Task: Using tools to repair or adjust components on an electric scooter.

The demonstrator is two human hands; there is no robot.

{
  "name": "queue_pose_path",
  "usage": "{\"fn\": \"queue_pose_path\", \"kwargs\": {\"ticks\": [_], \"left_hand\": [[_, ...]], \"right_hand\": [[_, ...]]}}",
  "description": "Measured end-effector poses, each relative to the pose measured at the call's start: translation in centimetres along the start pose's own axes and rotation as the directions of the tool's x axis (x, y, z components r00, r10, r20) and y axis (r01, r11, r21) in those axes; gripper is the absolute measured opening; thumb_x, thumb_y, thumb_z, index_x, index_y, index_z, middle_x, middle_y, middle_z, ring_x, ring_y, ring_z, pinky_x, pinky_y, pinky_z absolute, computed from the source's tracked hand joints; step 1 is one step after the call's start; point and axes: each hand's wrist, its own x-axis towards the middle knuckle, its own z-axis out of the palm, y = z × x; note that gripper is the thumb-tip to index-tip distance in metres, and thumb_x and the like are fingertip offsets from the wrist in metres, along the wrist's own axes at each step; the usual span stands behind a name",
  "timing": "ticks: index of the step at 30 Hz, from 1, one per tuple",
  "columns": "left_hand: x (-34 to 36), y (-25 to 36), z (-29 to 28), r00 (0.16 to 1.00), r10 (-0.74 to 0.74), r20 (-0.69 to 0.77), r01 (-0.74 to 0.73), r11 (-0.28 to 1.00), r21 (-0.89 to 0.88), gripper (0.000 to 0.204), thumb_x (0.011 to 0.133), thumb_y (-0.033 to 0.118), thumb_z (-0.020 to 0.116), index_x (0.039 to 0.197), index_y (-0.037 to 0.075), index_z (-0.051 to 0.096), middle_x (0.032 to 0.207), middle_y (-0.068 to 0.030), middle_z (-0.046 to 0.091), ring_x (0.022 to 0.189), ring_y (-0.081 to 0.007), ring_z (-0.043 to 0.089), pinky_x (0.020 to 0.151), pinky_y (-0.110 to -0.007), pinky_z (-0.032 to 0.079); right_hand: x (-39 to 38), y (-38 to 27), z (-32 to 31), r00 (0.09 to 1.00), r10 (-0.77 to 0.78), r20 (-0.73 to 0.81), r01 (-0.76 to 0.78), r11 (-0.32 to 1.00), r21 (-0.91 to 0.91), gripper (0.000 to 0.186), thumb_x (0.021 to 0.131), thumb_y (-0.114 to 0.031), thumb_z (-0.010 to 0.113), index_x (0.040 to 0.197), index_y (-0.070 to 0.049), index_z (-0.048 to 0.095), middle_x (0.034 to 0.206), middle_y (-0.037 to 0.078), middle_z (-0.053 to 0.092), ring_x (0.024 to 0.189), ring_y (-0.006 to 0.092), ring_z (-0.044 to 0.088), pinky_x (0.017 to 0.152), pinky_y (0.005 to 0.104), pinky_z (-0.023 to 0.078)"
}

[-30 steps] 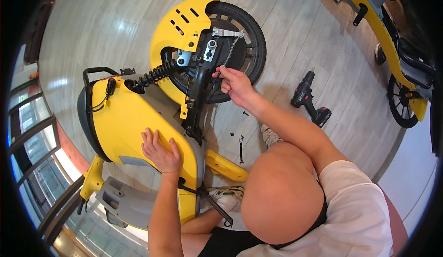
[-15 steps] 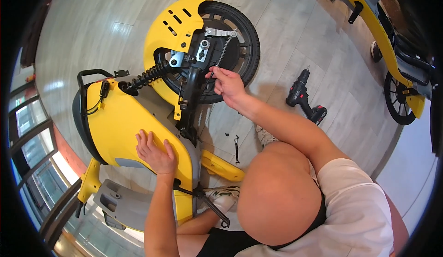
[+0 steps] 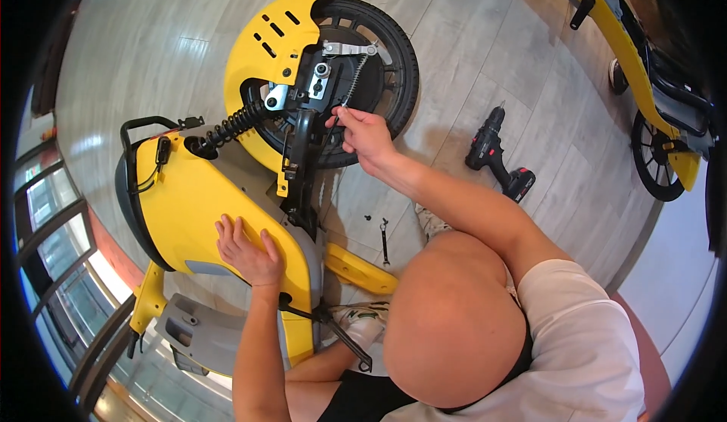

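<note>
Scooter (image 3: 193, 202) lies on its side on the floor (image 3: 447, 59); the left hand (image 3: 251, 255) rests on it, fingers spread; the right hand (image 3: 365, 140) pinches a cable (image 3: 331, 127) between closed fingers beside the wheel (image 3: 407, 81).

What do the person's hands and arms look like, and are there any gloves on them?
No gloves! The left hand and right hand are both bare, with no watch or bracelet showing on either wrist. The right arm has a loose, short white sleeve ending above the elbow. The left sleeve isn't in view.
</note>
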Motion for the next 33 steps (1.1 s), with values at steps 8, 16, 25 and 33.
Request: {"fn": "queue_pose_path", "kwargs": {"ticks": [8,16,25,33], "left_hand": [[0.0,0.0,0.0,1.0,-0.002,-0.003,0.002,1.0,-0.005,0.05,0.088,0.028,0.053,0.13,0.003,0.042,0.143,-0.0187,0.038,0.137,-0.0364,0.028,0.11,-0.05,0.017],[-0.1,-0.1,0.0,1.0,-0.03,0.005,0.03,0.999,-0.013,0.051,0.088,0.028,0.053,0.13,0.003,0.042,0.143,-0.018,0.038,0.138,-0.036,0.028,0.11,-0.049,0.017],[0.0,-0.3,0.1,1.0,-0.015,-0.008,0.015,1.0,-0.027,0.05,0.087,0.027,0.054,0.131,0.004,0.042,0.143,-0.0177,0.038,0.138,-0.0357,0.028,0.11,-0.049,0.017],[-0.2,-0.6,0.1,1.0,-0.014,-0.006,0.014,0.999,-0.046,0.05,0.087,0.028,0.055,0.13,0.005,0.043,0.143,-0.0175,0.038,0.137,-0.0357,0.029,0.11,-0.05,0.018]], "right_hand": [[0.2,-0.7,-0.4,0.998,0.039,0.049,-0.036,0.998,-0.057,0.024,0.098,-0.025,0.053,0.102,-0.003,0.062,0.092,0.006,0.066,0.047,0.0051,0.037,0.047,0.022,0.035],[1.2,-3.6,-2.8,0.968,0.218,0.122,-0.201,0.97,-0.137,0.03,0.092,-0.031,0.061,0.099,-0.001,0.063,0.091,0.008,0.068,0.05,0.008,0.044,0.049,0.0226,0.04],[4.1,-12.7,-6.8,0.983,-0.184,0.008,0.142,0.727,-0.672,0.037,0.086,-0.038,0.068,0.077,-0.002,0.066,0.064,0.001,0.059,0.055,0.0085,0.051,0.049,0.0245,0.041],[7.5,-15.2,-4.8,0.978,-0.208,-0.023,0.113,0.62,-0.777,0.036,0.084,-0.035,0.07,0.083,0.001,0.069,0.067,0.002,0.061,0.052,0.0082,0.047,0.049,0.0244,0.039]]}}
